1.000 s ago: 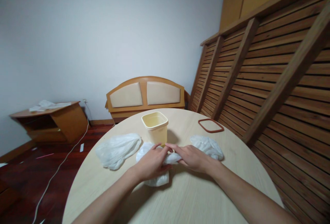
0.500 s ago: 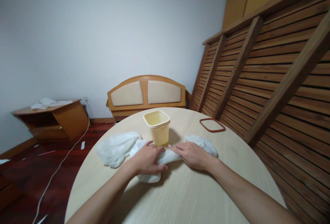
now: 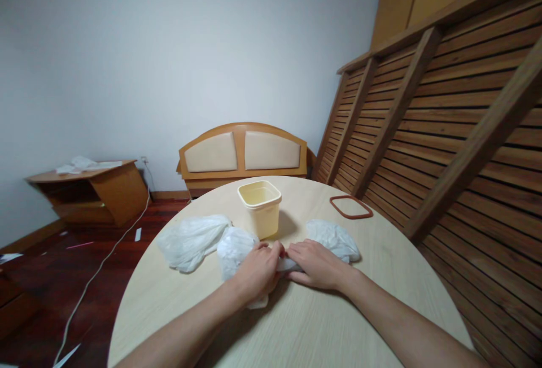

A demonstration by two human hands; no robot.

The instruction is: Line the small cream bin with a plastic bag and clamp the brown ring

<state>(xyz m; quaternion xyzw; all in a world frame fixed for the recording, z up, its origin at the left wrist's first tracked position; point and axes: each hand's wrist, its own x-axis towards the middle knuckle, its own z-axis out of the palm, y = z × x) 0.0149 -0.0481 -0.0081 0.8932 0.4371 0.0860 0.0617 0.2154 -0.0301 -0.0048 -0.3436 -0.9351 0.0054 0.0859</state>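
A white plastic bag (image 3: 235,248) lies bunched on the table, twisted thin where my hands meet it. My left hand (image 3: 261,266) is closed around the bag, just in front of the yellow container. Close beside it on the right, my right hand (image 3: 315,264) grips the narrow end of the same bag, its fingers bent over it. The open, square yellow plastic container (image 3: 265,218) stands upright behind my hands. Another crumpled white bag (image 3: 192,242) lies to the left. More white plastic (image 3: 333,238) sits behind my right hand; whether it joins the held bag is hidden.
A reddish-brown square ring (image 3: 351,207) lies at the right rear of the round table (image 3: 339,317). Beyond are a wooden headboard (image 3: 242,152), a slatted wooden frame (image 3: 423,125) leaning at right, and a low cabinet (image 3: 118,193) at left. A white cable (image 3: 99,269) runs along the floor.
My left hand has moved slightly right and its spread fingers have closed on the bag. My right hand's pointing finger has curled in, and the bag is gathered thinner between the hands.
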